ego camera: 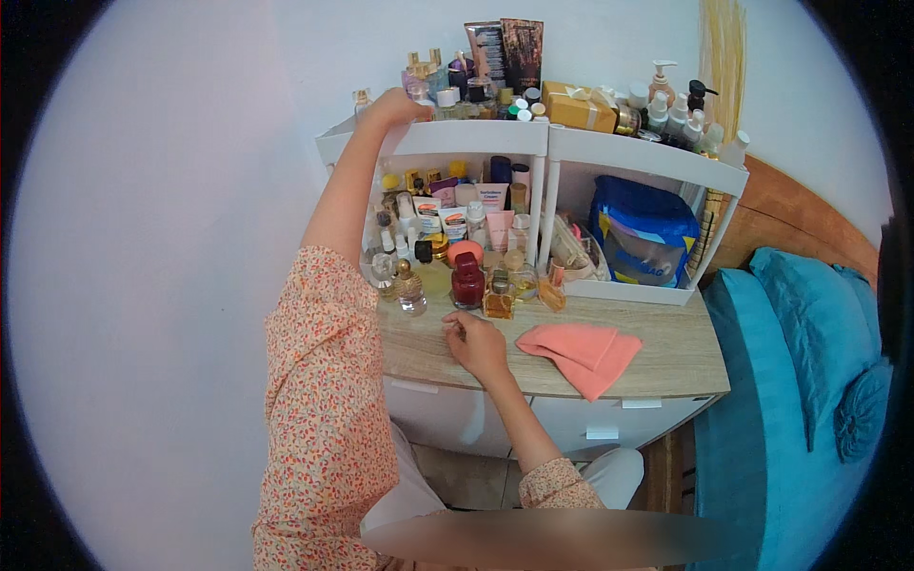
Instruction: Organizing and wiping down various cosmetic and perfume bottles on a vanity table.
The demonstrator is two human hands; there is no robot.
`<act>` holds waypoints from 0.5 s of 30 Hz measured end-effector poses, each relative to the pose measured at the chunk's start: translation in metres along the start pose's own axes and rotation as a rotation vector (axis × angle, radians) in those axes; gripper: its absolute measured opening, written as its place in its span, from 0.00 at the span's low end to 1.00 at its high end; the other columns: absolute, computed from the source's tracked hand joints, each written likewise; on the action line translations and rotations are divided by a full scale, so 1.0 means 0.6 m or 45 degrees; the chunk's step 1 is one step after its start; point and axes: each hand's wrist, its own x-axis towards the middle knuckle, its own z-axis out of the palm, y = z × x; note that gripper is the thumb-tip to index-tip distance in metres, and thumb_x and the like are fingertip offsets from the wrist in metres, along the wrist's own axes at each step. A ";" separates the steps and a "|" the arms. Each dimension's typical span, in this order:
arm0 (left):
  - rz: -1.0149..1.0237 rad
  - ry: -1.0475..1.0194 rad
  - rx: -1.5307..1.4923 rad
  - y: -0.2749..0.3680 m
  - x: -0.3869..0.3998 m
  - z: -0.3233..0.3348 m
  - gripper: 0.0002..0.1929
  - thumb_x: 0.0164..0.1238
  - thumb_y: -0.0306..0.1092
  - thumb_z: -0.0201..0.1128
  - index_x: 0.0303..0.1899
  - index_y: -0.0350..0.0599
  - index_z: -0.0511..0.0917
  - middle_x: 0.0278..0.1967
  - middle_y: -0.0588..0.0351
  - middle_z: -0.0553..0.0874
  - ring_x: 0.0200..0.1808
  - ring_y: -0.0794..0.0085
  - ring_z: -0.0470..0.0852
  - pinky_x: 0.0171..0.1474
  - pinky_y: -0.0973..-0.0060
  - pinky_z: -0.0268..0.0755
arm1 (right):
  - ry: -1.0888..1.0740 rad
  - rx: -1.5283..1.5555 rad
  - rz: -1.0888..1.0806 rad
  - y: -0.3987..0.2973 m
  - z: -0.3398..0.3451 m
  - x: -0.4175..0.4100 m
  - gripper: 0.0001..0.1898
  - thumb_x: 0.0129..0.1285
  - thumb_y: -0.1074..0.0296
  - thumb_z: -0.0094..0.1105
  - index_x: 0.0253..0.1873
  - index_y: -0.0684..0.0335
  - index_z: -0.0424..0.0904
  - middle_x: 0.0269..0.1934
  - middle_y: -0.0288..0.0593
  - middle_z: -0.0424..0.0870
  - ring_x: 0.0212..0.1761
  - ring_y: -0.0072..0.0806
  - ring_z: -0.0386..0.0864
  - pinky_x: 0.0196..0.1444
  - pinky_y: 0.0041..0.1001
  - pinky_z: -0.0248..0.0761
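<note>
My left hand (397,109) reaches over the front rim of the left white shelf unit (471,139). It is among perfume bottles on the top tier, by a small clear bottle (420,93); its fingertips are partly hidden, so a grip cannot be made out. My right hand (480,348) rests on the wood-look dresser top (678,350), loosely curled with nothing visible in it. Just beyond it stand a dark red perfume bottle (468,285) and an amber bottle (499,300). A folded coral cloth (585,353) lies to its right, overhanging the front edge.
Creams and small bottles crowd the left unit's lower tier. A gold gift box (580,107) and pump bottles (663,82) stand on the right unit (643,153), above a blue bag (643,232). A bed with teal pillows (814,321) is at right. White drawers (593,417) sit below.
</note>
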 end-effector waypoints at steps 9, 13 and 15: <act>0.004 0.569 -0.164 -0.061 0.001 -0.004 0.31 0.49 0.54 0.71 0.45 0.32 0.81 0.43 0.38 0.85 0.44 0.51 0.85 0.48 0.63 0.76 | -0.028 0.010 0.002 -0.010 0.013 0.004 0.11 0.58 0.63 0.58 0.45 0.55 0.80 0.33 0.46 0.85 0.35 0.44 0.83 0.36 0.40 0.74; 0.249 0.974 -0.444 -0.004 -0.134 -0.030 0.27 0.57 0.47 0.69 0.50 0.32 0.76 0.44 0.41 0.85 0.44 0.56 0.86 0.48 0.64 0.76 | -0.008 0.020 0.045 -0.003 0.001 0.005 0.11 0.59 0.63 0.59 0.46 0.56 0.80 0.32 0.46 0.85 0.36 0.45 0.82 0.37 0.41 0.74; 0.327 0.824 -0.588 -0.006 -0.211 -0.015 0.24 0.60 0.43 0.68 0.50 0.33 0.76 0.43 0.43 0.85 0.43 0.60 0.85 0.47 0.65 0.76 | 0.026 0.088 0.052 -0.005 0.000 0.004 0.12 0.59 0.64 0.59 0.48 0.55 0.78 0.32 0.46 0.84 0.36 0.45 0.82 0.37 0.41 0.73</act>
